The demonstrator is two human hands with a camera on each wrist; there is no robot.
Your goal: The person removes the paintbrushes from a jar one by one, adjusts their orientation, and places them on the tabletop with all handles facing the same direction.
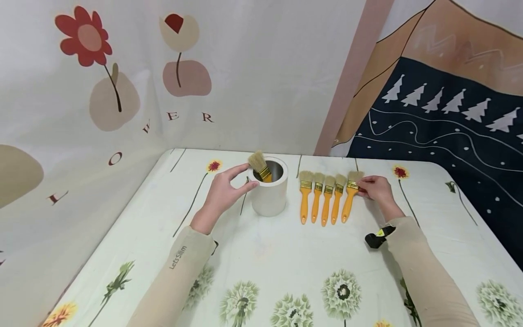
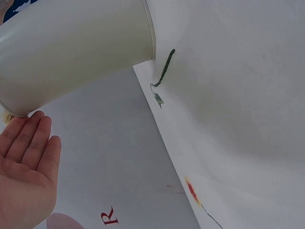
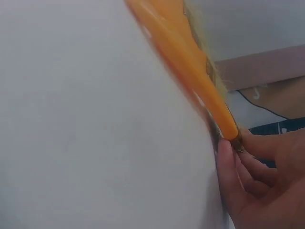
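A white cylindrical can (image 1: 268,200) stands upright on the table, a paintbrush (image 1: 259,162) leaning inside it with its bristles above the rim. My left hand (image 1: 222,193) is at the can's left side, thumb and forefinger spread near the rim. In the left wrist view its fingers (image 2: 39,143) look straight, their tips at the rim. To the right, several paintbrushes (image 1: 328,200) with orange handles lie side by side, bristles pointing away. My right hand (image 1: 377,190) pinches the rightmost paintbrush (image 1: 349,200) near its metal band; the right wrist view shows thumb and fingers on it.
A flower-printed cloth covers the table (image 1: 261,254). Behind it hangs a pale printed curtain (image 1: 261,91), with a dark tree-patterned fabric (image 1: 441,122) at the right. A black device (image 1: 375,240) is strapped at my right wrist.
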